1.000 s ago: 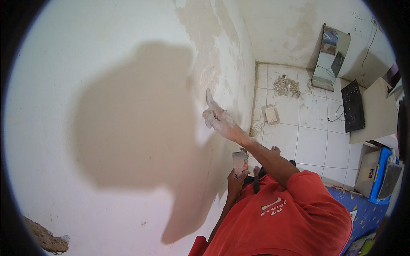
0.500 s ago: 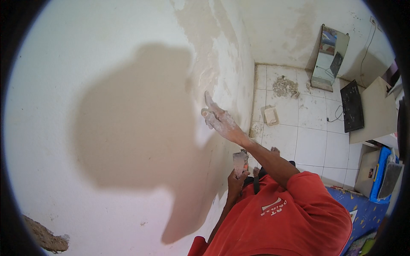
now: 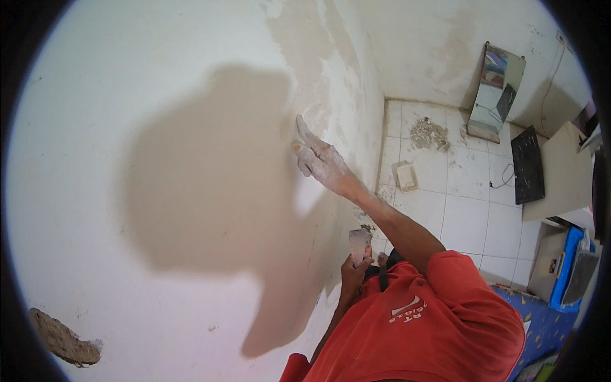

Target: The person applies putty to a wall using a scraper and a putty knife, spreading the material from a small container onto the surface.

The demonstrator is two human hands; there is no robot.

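My right hand (image 3: 321,162), white with dust, lies flat against the pale plastered wall (image 3: 191,127) with its fingers stretched out, at the edge of a rougher, patchy strip of plaster (image 3: 331,83). I cannot see anything in it. My left hand (image 3: 352,275) stays low near my chest, closed on the handle of a small putty knife (image 3: 360,242) whose blade is smeared with grey filler. My shadow falls across the wall to the left of the hand.
A broken hole (image 3: 63,337) shows in the wall at lower left. On the white tiled floor (image 3: 471,210) are a rubble pile (image 3: 429,134), a small white tray (image 3: 406,177), a leaning mirror (image 3: 496,92), a black panel (image 3: 528,165), a beige board (image 3: 560,172) and a blue box (image 3: 566,267).
My right hand has slid slightly left across the wall. The left hand with the putty knife has stayed in place.
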